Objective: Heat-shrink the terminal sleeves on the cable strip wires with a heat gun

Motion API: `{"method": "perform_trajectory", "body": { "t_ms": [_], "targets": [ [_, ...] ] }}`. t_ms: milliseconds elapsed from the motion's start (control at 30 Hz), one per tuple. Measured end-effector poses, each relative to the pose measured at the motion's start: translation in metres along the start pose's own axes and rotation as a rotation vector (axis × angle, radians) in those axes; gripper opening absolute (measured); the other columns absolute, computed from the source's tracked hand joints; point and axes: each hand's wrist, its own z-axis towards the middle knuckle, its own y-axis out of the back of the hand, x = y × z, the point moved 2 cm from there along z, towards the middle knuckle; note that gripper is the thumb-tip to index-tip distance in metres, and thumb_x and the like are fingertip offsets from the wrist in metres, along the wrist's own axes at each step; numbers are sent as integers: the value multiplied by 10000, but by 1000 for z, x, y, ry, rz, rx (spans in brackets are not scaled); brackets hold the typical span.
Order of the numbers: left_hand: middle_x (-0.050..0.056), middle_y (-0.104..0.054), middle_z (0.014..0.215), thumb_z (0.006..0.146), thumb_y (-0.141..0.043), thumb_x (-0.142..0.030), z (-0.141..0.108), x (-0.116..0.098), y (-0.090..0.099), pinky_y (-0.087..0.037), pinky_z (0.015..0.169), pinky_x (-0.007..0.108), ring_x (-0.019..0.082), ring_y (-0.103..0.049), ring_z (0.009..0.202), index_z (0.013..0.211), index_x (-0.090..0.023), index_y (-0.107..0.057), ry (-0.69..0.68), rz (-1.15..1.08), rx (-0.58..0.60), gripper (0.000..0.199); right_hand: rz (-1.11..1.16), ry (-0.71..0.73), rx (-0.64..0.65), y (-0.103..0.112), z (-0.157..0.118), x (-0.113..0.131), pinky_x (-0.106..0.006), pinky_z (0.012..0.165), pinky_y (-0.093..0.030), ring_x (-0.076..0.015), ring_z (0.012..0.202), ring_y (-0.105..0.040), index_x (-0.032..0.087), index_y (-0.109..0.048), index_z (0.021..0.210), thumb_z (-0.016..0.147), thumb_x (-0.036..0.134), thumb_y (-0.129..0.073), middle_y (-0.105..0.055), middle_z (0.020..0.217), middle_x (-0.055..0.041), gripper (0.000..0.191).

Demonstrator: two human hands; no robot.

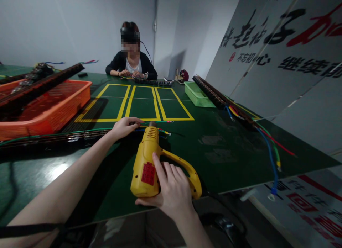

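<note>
A yellow heat gun [145,155] with a red label is near the table's front edge, its nozzle pointing away from me. My right hand [172,184] is wrapped round its body, index finger stretched along the top and thumb underneath. Just left of the nozzle, my left hand [125,127] has its fingers closed on the wires at the end of a long dark strip [88,135]. Several coloured wires [162,130] with ring terminals reach past the nozzle to the right.
An orange basket [66,98] holding dark strips is at the left. A green basket [197,94] and a dark strip bundle [211,93] with hanging wires stand at the right. Across the green table [227,162] sits a person [130,59] handling another strip [153,82].
</note>
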Motion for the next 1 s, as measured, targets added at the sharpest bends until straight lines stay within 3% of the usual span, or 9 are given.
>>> {"method": "perform_trajectory", "body": {
  "t_ms": [267, 500, 767, 1000],
  "targets": [
    [6, -683, 1103, 783, -481, -443, -1, -2, 1, -453, 919, 324, 234, -617, 993, 1043, -245, -697, 18, 1, 15, 392, -74, -60, -26, 13, -9, -30, -348, 731, -417, -217, 806, -571, 60, -356, 1413, 616, 881, -445, -620, 918, -96, 1149],
    [-22, -687, 1087, 790, -482, -429, 0, -1, 0, -451, 884, 306, 220, -620, 986, 1022, -280, -701, 40, 25, -3, 352, -120, -66, -29, 12, -12, -33, -354, 731, -418, -227, 809, -571, 48, -332, 1421, 610, 880, -458, -620, 924, -103, 1168],
    [-29, -694, 1069, 793, -473, -457, 0, -4, 0, -455, 820, 279, 216, -623, 963, 1020, -289, -703, 89, 61, -16, 364, -104, -56, -28, 7, -6, -15, -348, 689, -394, -217, 768, -546, 49, -335, 1417, 642, 866, -447, -591, 880, -91, 1131],
    [1, -691, 1085, 818, -309, -666, -4, -12, 4, -423, 898, 332, 263, -608, 994, 1025, -270, -717, 201, -1, -25, 605, -48, -9, -39, -4, 2, 15, -343, 671, -396, -200, 713, -509, 45, -312, 1429, 680, 858, -399, -569, 833, -70, 1109]
  ]
}}
